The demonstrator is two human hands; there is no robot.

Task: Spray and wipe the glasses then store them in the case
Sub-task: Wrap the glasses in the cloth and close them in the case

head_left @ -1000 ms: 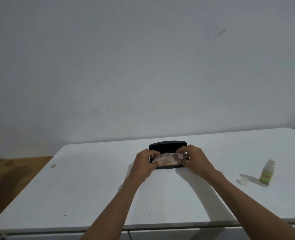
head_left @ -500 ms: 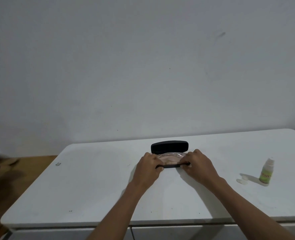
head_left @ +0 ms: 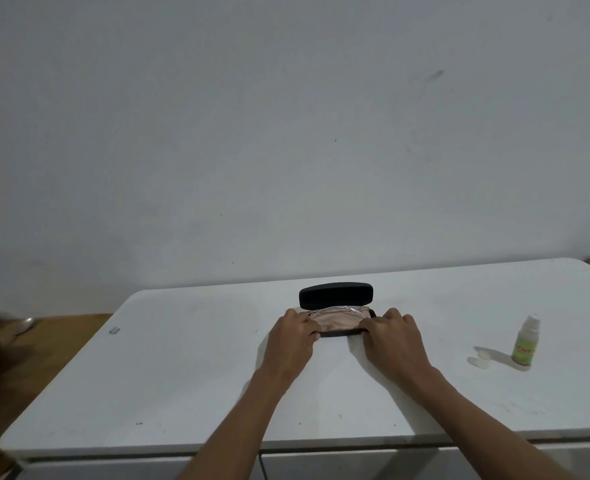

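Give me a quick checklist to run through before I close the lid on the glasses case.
1. Case lid raised: ok, it stands up behind the tray.
2. Glasses down in the tray: ok, though whether anything sticks above the rim, cannot tell.
3. Left hand and right hand steadying the case ends: ok.
4. Fingers out of the lid's path: not ok, both hands sit at the rim.
5. Spray bottle out of the way: ok, it stands off to the right with its cap beside it.
6. Cloth put away: cannot tell.
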